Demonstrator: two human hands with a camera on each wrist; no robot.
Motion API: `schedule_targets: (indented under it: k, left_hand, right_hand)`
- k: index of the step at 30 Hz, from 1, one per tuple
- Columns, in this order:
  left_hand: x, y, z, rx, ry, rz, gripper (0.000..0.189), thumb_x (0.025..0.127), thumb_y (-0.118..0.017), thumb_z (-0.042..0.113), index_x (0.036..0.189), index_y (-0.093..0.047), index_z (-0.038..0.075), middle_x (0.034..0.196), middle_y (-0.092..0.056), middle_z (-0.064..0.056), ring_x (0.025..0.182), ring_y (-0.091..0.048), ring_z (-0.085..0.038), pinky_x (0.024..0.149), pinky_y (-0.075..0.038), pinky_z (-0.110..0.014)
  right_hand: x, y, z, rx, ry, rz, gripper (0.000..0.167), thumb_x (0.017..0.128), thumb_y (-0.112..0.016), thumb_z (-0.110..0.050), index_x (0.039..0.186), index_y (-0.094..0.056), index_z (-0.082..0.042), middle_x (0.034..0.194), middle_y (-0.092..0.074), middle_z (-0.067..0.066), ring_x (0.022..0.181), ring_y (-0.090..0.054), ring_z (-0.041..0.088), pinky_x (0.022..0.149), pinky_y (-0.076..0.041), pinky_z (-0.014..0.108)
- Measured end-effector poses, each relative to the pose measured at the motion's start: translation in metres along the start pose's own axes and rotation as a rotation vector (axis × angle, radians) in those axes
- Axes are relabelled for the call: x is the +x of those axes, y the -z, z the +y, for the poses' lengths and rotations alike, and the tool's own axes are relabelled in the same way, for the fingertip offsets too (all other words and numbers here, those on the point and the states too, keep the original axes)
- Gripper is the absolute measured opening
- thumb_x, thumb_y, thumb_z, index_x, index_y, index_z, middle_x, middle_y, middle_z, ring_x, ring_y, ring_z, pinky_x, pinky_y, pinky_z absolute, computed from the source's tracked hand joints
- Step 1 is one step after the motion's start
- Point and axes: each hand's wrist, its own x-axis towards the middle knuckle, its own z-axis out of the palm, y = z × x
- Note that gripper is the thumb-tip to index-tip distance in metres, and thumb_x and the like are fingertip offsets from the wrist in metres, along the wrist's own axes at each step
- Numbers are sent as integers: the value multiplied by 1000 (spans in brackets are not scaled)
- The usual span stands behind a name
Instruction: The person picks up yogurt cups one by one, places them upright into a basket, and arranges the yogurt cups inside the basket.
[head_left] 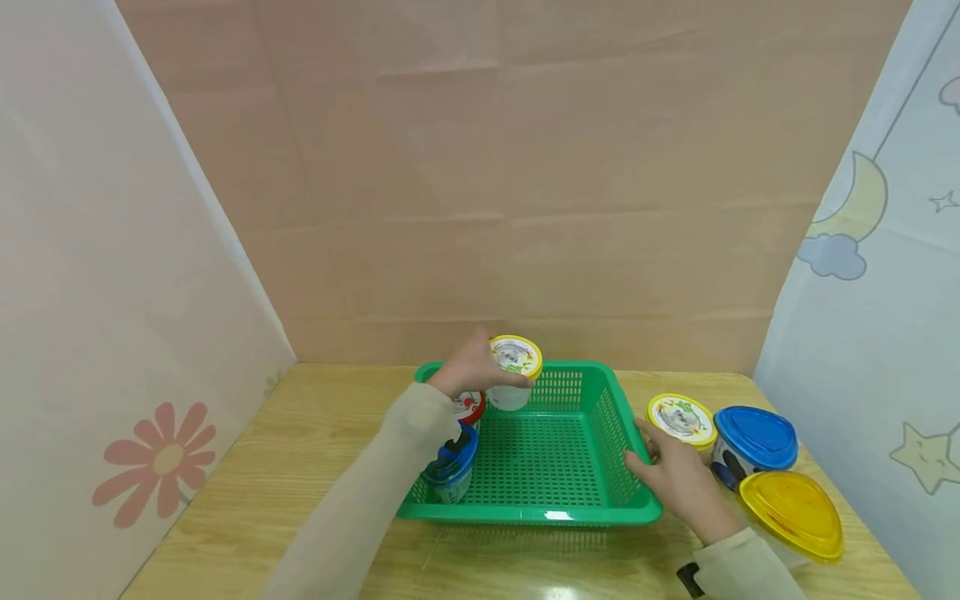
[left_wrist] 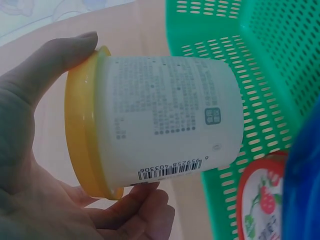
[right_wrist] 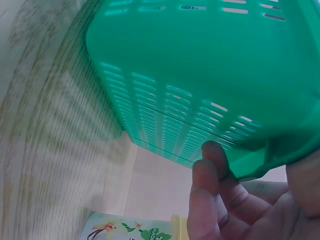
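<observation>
Cream sleeve [head_left: 352, 492], foremost. Left hand [head_left: 474, 369] grips yellow-lidded tub [left_wrist: 170, 115] above green plastic basket [head_left: 525, 512]; right hand [head_left: 678, 479] clasps basket's rim. Tub: probably light, smooth, slightly flexible; best grasped around lid [left_wrist: 82, 125].

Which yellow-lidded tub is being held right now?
The round tub in the left hand, over the green basket; the other two yellow-lidded tubs stand on the table, right of the basket.

ahead of you a creased tan backdrop [head_left: 525, 183] rises behind the wooden table [head_left: 247, 500]. on your left a pale wall [head_left: 112, 250] carries a red flower [head_left: 161, 462]; your right wall [head_left: 825, 350] shows a yellow moon [head_left: 868, 196], a blue cloud [head_left: 834, 257] below it and, lower, a star [head_left: 928, 457].
</observation>
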Motion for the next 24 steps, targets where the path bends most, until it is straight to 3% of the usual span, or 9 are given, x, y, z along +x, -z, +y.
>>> schedule_targets:
  k: [7,16,24]
  left_hand:
    - [6,-11,-3,32,4,-34,101,71,-88,50,146,-37,6,122,-57,-10,107,-56,-28,86,-55,-42]
    - [8,-14,-6,139,-1,-48,82,71,-86,53,130,-49,10,117,-55,-7,113,-44,-30,87,-50,-44]
    - [9,-17,-5,176,40,-65,95,70,-87,51,143,-43,9,132,-44,-17,122,-39,-34,92,-49,-51]
  right_hand:
    - [0,0,-1,0,1,4,65,94,-66,-27,145,-45,7,99,-69,14,80,-62,19,62,-49,34]
    - [0,-3,0,3,-5,5,65,94,-66,-27,145,-45,6,100,-69,14,78,-62,18,62,-48,34]
    - [-1,-2,-1,10,-6,1,65,95,-66,-29,146,-44,6,99,-69,12,76,-61,16,61,-48,33]
